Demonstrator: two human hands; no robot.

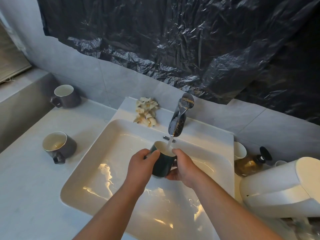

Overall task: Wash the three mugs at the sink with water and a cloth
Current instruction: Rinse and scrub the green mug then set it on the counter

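Note:
A dark green mug with a white inside is held over the white sink, under the chrome tap. Water runs from the spout into the mug. My left hand grips the mug's left side, and my right hand grips its right side near the handle. Two dark grey mugs stand on the counter to the left: one with brown residue inside, the other further back by the wall. A crumpled pale cloth lies on the sink's back ledge, left of the tap.
A white cup, an amber pump bottle and a large white object crowd the counter to the right of the sink. Black plastic sheeting covers the wall above. Grey counter stretches to the left.

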